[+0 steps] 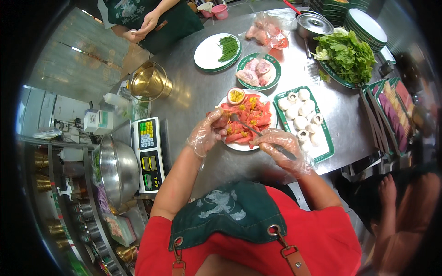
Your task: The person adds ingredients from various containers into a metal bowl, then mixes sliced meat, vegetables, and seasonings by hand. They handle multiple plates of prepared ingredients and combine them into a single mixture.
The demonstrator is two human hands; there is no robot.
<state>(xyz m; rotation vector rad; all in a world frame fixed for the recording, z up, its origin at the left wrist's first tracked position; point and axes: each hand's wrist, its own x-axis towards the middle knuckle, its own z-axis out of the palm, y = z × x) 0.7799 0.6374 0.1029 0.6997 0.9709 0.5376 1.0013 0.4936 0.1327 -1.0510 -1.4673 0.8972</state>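
My left hand [206,130], in a clear plastic glove, holds what looks like a passion fruit half [222,120] above the left side of a white plate [274,118]. In my gloved right hand [282,147] is a metal spoon [253,129], its bowl close to that fruit. Thin reddish-pink slices [264,119] cover the plate, dotted with yellow pulp [253,100]. Another passion fruit half [236,95], cut side up and full of yellow pulp, rests at the plate's far edge.
Whole white mushrooms [299,122] sit on a green-rimmed tray [328,148] at right. Beyond are raw meat pieces [253,72], green stalks [228,48], and lettuce [345,55]. A brass bucket [148,81] and digital scale [149,155] stand left. Another person's hands [145,27] show across the table.
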